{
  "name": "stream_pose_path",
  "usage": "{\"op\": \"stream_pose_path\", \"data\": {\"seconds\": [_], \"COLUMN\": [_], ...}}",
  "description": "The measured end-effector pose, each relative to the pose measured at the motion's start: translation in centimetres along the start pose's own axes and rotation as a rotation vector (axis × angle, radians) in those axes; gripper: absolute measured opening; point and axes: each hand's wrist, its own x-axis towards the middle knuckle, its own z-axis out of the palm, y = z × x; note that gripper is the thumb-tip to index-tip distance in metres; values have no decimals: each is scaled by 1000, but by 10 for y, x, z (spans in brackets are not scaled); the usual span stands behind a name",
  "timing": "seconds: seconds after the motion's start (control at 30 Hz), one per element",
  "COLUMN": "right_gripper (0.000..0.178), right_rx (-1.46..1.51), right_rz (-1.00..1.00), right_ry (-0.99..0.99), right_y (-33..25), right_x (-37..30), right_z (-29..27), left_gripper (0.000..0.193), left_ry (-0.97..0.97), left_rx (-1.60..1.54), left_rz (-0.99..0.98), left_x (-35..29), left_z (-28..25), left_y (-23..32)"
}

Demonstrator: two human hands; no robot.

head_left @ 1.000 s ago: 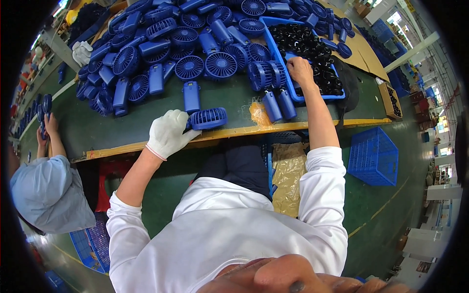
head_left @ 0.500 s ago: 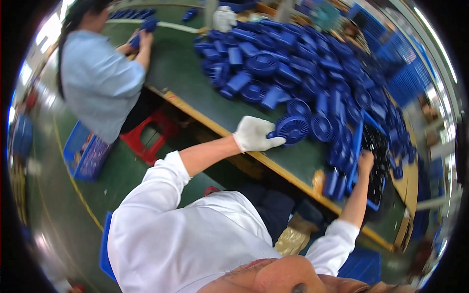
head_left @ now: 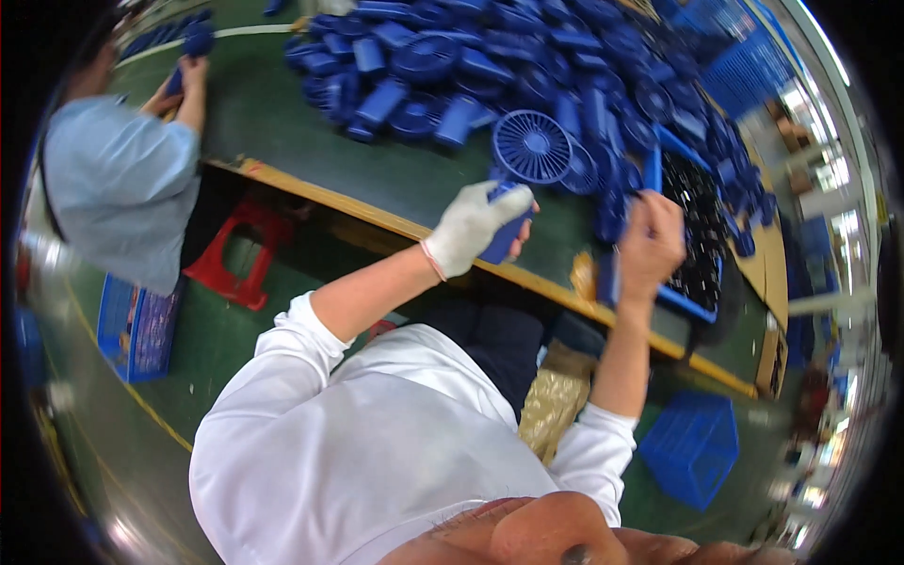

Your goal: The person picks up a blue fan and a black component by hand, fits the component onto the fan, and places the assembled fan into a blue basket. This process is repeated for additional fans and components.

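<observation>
My left hand (head_left: 469,226), in a white glove, grips a blue handheld fan (head_left: 533,147) by its handle. The round grille of the fan points up and away from me, over the table. My bare right hand (head_left: 652,243) is raised near the left edge of a blue tray (head_left: 687,303) full of small black parts (head_left: 695,212). Its fingers are closed in a pinch, with a small dark bit at the tips too small to name. Beyond both hands lies a big heap of blue fan bodies (head_left: 428,58).
A yellowish scrap (head_left: 584,275) lies near the table's wooden front edge (head_left: 367,213). At the left, a person in a light blue shirt (head_left: 118,179) holds a blue piece. A red stool (head_left: 240,254) and blue crates (head_left: 692,447) stand on the floor.
My right hand has come out of the black parts and moved left, closer to the fan. My left hand has lifted the fan upright. The whole view has shifted.
</observation>
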Motion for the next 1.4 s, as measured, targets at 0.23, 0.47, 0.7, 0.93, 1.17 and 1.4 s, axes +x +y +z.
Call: {"op": "stream_pose_path", "data": {"seconds": [0.23, 0.47, 0.7, 0.93, 1.17, 1.4], "right_gripper": [16, 10, 57, 54, 35, 36], "right_rx": [-111, 209, 877, 1109, 670, 50], "right_rz": [-521, -23, 863, 1211, 991, 719], "right_ry": [50, 113, -77, -166, -140, -326], "right_y": [-52, -54, -64, -46, -60, -21], "right_x": [-57, -101, -104, -109, -85, -74], "right_z": [28, 16, 23, 32, 18, -24], "left_gripper": [50, 40, 43, 38, 62, 13], "left_ry": [-69, -38, -86, -159, -40, -11], "left_rx": [256, 236, 665, 447, 167, 958], "left_rz": [361, 9, 189, -38, -82, 846], "left_x": [26, 11, 13, 15, 16, 21], "left_z": [10, 23, 26, 41, 40, 18], "left_y": [-47, -36, -39, -36, -65, -56]}}
